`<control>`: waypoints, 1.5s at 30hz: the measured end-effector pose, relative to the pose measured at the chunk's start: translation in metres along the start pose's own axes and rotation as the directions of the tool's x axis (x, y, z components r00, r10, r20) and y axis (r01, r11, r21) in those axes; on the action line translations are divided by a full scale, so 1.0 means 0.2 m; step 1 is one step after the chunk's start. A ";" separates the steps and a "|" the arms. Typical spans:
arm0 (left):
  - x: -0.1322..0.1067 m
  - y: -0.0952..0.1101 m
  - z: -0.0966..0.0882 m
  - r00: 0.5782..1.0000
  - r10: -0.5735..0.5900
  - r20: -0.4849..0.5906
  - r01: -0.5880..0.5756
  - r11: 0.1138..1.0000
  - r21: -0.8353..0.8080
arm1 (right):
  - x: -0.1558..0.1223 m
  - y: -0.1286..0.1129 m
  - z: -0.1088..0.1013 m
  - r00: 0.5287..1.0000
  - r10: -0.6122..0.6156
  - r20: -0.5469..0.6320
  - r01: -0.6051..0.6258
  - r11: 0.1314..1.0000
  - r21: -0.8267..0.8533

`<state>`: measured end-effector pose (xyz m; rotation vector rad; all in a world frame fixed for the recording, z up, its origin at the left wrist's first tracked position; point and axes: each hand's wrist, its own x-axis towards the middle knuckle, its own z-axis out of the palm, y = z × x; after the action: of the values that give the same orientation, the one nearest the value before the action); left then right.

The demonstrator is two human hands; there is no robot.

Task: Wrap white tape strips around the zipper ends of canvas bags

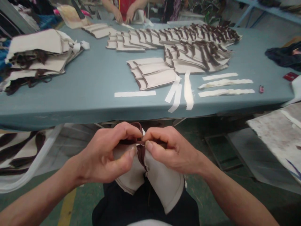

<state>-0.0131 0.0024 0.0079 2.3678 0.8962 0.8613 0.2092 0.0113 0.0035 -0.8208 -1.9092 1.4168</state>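
Observation:
Over my lap hangs a folded piece of off-white and brown fabric (164, 182), its two pale flaps spread apart below a brown middle fold. My left hand (115, 153) pinches the top edge between thumb and fingers. Right beside it, my right hand (166, 150) grips the same edge, thumb on the near side. The fingertips of both hands almost meet at the brown part. A brown loop rises behind my left fingers. Whatever lies between the fingertips is mostly hidden.
On the blue-green table (94, 78) lie rows of overlapping fabric pieces (155, 75), white strips (225, 83) and a fabric stack (35, 47) at left. A white bin (47, 150) stands lower left. Across the table a co-worker's hands (128, 14) handle a strip.

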 end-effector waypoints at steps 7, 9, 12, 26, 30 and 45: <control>0.10 0.08 -0.09 0.929 -0.176 0.324 0.203 0.978 -0.050 | -0.06 -0.02 -0.03 0.964 -0.263 0.040 0.245 0.817 -0.522; 0.11 0.07 -0.09 0.927 -0.132 0.351 0.156 0.987 -0.041 | -0.07 -0.03 -0.03 0.961 -0.272 0.057 0.253 0.771 -0.584; 0.13 0.05 -0.10 0.916 -0.066 0.396 0.085 0.996 -0.031 | -0.08 -0.05 -0.04 0.954 -0.295 0.056 0.258 0.711 -0.654; 0.08 0.03 0.04 0.981 -0.113 0.160 0.181 0.838 -0.515 | 0.02 0.12 0.00 0.991 -0.115 0.064 0.090 0.947 0.309; 0.02 -0.01 0.11 0.976 -0.210 0.053 0.175 0.625 -0.760 | 0.05 0.17 0.05 0.994 -0.012 0.107 -0.047 0.850 0.525; -0.03 -0.08 -0.06 0.980 -0.197 -0.030 0.166 0.889 -0.427 | 0.03 0.12 -0.22 0.993 -0.103 0.056 0.108 0.988 -0.112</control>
<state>-0.0325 0.0109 0.0041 1.8586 0.8425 0.9593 0.2428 0.0468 -0.0083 -0.7318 -2.0570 1.2848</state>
